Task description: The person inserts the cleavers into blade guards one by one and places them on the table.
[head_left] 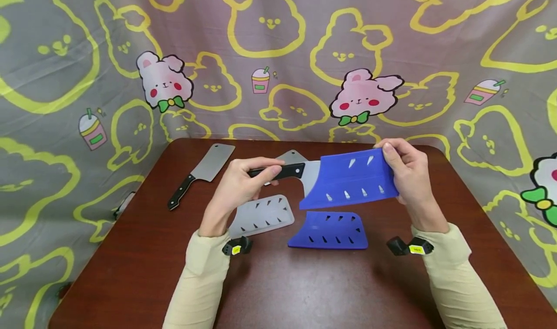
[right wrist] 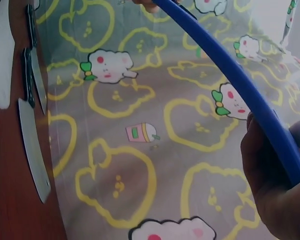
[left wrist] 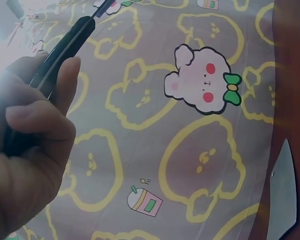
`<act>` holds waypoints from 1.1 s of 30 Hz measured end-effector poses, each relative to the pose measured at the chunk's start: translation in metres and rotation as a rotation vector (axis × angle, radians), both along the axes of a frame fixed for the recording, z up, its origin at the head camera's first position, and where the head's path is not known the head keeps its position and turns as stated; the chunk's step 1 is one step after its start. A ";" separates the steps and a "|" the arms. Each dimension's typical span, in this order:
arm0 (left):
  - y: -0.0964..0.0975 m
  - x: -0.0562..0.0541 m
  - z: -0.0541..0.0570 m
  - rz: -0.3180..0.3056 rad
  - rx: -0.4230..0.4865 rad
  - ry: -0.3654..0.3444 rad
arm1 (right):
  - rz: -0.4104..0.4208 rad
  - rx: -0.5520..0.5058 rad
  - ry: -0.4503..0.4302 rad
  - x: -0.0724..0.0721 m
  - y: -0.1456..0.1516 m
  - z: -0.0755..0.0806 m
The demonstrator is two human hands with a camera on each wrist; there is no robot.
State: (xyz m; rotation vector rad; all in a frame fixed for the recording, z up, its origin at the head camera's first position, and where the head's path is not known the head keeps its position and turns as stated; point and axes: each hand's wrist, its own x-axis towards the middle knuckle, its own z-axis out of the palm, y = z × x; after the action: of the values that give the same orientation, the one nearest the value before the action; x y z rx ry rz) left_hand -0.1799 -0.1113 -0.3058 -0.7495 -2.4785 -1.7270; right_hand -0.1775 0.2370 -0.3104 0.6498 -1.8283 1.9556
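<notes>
My left hand [head_left: 238, 183] grips the black handle of a cleaver [head_left: 311, 174], held up over the table with its blade pointing right. A blue slotted blade cover [head_left: 354, 174] encloses most of that blade; a strip of bare metal shows beside the handle. At the cover's right end, my right hand [head_left: 412, 177] pinches it between thumb and fingers. The right wrist view shows the cover [right wrist: 240, 80] edge-on and slightly bowed. In the left wrist view, fingers curl round the dark handle [left wrist: 65, 52].
Below the hands lie a second blue cover [head_left: 328, 232] and a whitish cover [head_left: 265, 217], partly behind my left wrist. Another cleaver [head_left: 213, 162] rests at the table's back left. A further cleaver blade [head_left: 289, 156] shows behind the left hand. Patterned cloth [head_left: 278, 68] hangs behind the brown table [head_left: 330, 290].
</notes>
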 end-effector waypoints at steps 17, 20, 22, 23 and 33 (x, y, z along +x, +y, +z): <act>0.029 -0.051 -0.040 -0.158 -0.375 0.043 | -0.136 0.428 -0.382 -0.037 0.057 -0.022; 0.036 -0.057 -0.044 -0.156 -0.411 0.042 | -0.136 0.455 -0.447 -0.045 0.064 -0.030; 0.041 -0.061 -0.045 -0.154 -0.453 0.057 | -0.135 0.462 -0.485 -0.051 0.068 -0.036; 0.045 -0.062 -0.045 -0.154 -0.479 0.063 | -0.137 0.464 -0.503 -0.054 0.071 -0.039; 0.073 -0.084 -0.062 -0.161 -0.641 0.051 | -0.222 0.646 -0.563 -0.080 0.096 -0.070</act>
State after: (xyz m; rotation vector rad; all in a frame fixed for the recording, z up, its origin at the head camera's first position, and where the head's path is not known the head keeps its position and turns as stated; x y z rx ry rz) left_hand -0.2642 -0.0379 -0.3682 -1.0279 -3.0198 -0.8959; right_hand -0.2578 0.3327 -0.3800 0.0294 -2.7776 1.4728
